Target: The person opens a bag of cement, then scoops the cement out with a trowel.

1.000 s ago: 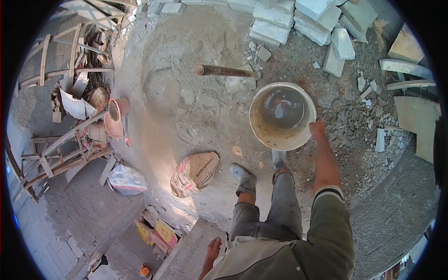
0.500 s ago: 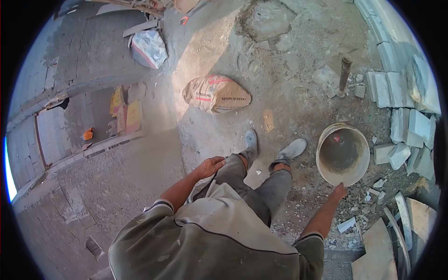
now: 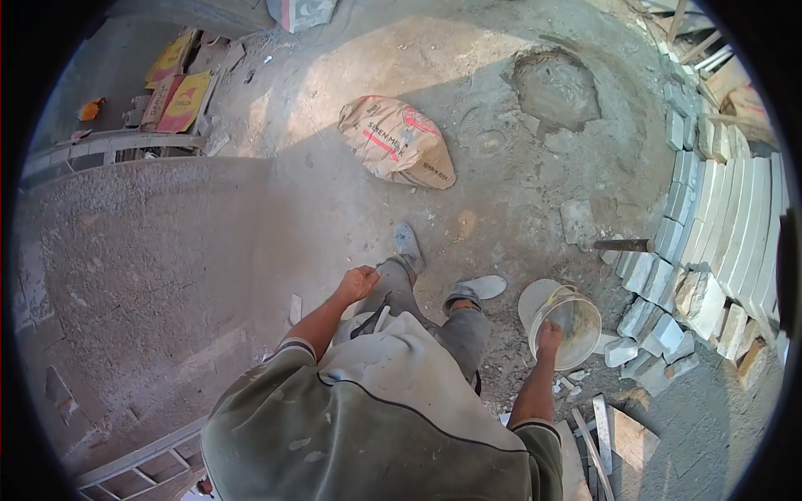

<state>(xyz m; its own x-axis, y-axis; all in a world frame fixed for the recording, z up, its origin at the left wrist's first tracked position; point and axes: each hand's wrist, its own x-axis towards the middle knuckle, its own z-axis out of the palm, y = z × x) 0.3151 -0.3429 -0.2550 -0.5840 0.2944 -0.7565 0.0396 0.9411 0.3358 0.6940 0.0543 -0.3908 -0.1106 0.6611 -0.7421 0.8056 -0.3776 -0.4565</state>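
Low on the right, my right hand is closed on the near rim of a pale, mortar-stained bucket. The bucket's round mouth faces up towards me, and a paler rounded part shows behind it at the upper left. My fingertips are partly hidden at the rim. My left hand hangs beside my left thigh, fingers curled in, with nothing seen in it. Ahead of my feet a brown paper cement sack lies on the dusty ground.
Stacked pale blocks line the right side, near a short metal pipe. A wet mortar patch lies ahead. Wood scraps are at lower right. At left are a raised concrete slab and yellow-and-red packaging.
My view has turned to the right. My right hand and the bucket are now closer to my body, and the bucket is angled differently. My left hand stays by my thigh, its fingers curled tighter.
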